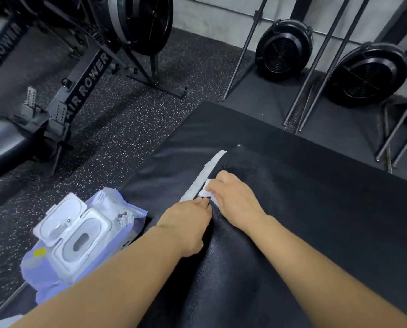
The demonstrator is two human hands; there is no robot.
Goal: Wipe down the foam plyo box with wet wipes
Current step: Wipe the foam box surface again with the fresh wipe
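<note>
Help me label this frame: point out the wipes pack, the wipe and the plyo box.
wipes pack point(96, 233): head view, white lid frame.
wipe point(204, 192): head view, exposed white corner.
plyo box point(316, 197): head view, bare black top.

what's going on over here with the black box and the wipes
A person is wiping a black foam plyo box. Their right-hand grip pinches a small white wet wipe against the top, beside a long white strip. The left-hand grip sits right beside it; whether it holds anything is unclear. A purple wipe pack with its white lid open lies to the left.
</note>
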